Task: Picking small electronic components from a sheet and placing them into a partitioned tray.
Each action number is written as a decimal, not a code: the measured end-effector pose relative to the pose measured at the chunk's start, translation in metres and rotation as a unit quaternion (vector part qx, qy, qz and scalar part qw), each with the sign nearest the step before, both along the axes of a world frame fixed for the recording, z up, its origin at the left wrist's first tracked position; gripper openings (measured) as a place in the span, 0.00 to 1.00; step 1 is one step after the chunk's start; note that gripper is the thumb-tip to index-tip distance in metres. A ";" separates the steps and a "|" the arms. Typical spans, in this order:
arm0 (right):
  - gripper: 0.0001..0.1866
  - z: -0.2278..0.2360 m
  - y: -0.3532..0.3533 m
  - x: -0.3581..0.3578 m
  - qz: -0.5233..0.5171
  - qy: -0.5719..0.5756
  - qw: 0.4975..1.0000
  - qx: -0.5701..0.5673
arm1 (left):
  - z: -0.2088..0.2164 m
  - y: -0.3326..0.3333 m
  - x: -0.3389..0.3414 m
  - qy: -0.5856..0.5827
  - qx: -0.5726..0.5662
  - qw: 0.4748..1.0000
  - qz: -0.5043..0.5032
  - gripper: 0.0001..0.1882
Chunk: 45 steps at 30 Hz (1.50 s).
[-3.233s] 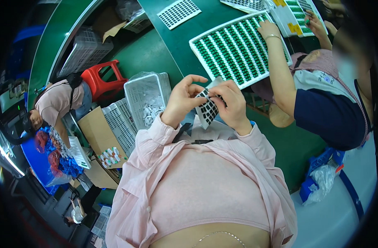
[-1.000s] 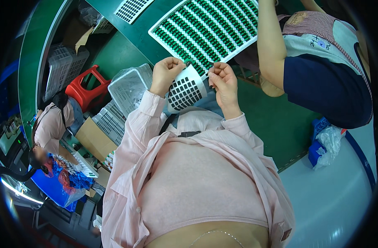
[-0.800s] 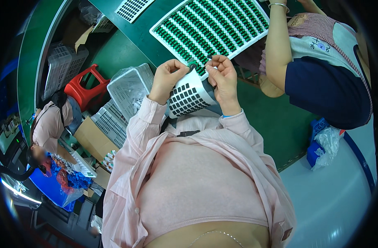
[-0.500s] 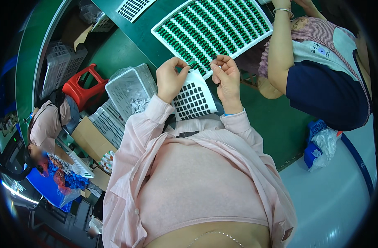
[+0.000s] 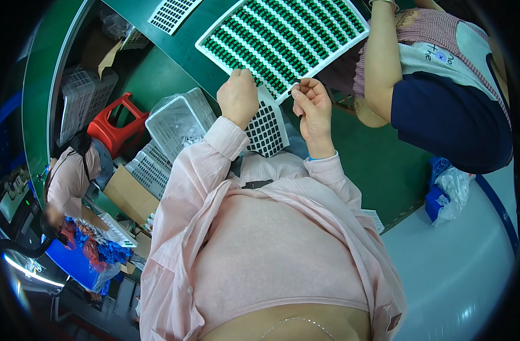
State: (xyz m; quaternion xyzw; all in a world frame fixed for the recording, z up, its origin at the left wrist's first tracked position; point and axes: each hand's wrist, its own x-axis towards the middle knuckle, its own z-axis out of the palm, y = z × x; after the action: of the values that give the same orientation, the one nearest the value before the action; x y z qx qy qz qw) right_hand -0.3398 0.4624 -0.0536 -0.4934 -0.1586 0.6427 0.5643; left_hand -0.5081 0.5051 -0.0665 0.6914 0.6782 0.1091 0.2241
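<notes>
My left hand (image 5: 238, 98) is closed, knuckles up, by the near edge of a white tray (image 5: 339, 56) with rows of green-and-black parts separated by white strips. From beside that hand hangs a white sheet of black rectangular stickers (image 5: 265, 131), tilted over my lap. Its upper edge lies behind the fingers, which grip it as far as can be seen. To the right, my right hand (image 5: 313, 109) pinches a small black piece (image 5: 297, 81), apparently a sticker, between thumb and forefinger, just off the tray's near corner.
Another sticker sheet (image 5: 172, 13) lies on the green table (image 5: 175, 48). Left of me stand a lined white basket (image 5: 164, 126) and a red stool (image 5: 115, 126). A co-worker's arm (image 5: 383, 68) is close on the right, with a blue bin (image 5: 436, 203) below. Another person sits far left.
My left hand has turned knuckles up and moved toward the tray, and the sticker sheet has tilted with it. The right hand keeps its pinch almost in place. The view has shifted slightly.
</notes>
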 end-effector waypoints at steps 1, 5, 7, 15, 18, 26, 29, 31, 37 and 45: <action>0.14 0.000 0.001 0.000 -0.001 0.003 1.000 0.002 | 0.001 0.000 0.002 0.003 -0.001 1.000 0.019 0.05; 0.13 -0.001 0.000 0.001 -0.004 0.011 1.000 0.004 | 0.009 -0.003 -0.002 -0.051 -0.015 0.998 0.043 0.05; 0.14 -0.002 0.001 0.001 -0.005 0.015 1.000 0.004 | 0.005 -0.007 -0.003 -0.038 0.008 0.999 0.028 0.06; 0.13 0.000 0.001 0.001 0.005 0.018 1.000 0.006 | 0.000 -0.002 -0.001 0.064 0.004 0.998 0.001 0.04; 0.13 0.003 0.003 0.000 0.008 0.013 1.000 0.003 | -0.007 0.002 -0.013 -0.015 0.074 0.997 0.011 0.03; 0.14 0.029 0.014 -0.016 0.047 -0.019 0.999 0.016 | 0.034 -0.011 -0.037 -0.450 -0.144 0.856 0.208 0.05; 0.15 0.052 0.021 -0.024 0.032 0.019 0.999 0.016 | 0.047 -0.018 -0.035 -0.536 -0.175 0.797 0.217 0.03; 0.16 0.066 0.024 -0.029 0.031 0.039 0.999 0.021 | 0.060 -0.020 -0.031 -0.525 -0.153 0.807 0.221 0.03; 0.18 0.068 0.026 -0.040 0.046 -0.090 0.991 0.082 | 0.077 -0.026 -0.027 -0.595 -0.162 0.750 0.240 0.05; 0.19 0.074 0.023 -0.041 0.077 -0.121 0.985 0.095 | 0.097 -0.028 -0.025 -0.621 -0.199 0.705 0.278 0.05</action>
State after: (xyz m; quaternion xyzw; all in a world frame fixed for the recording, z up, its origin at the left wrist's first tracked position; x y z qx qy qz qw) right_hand -0.3804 0.4850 0.0206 -0.4984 -0.3233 0.6016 0.5340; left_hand -0.5331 0.4767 0.0302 0.1863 0.5529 0.4343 0.6863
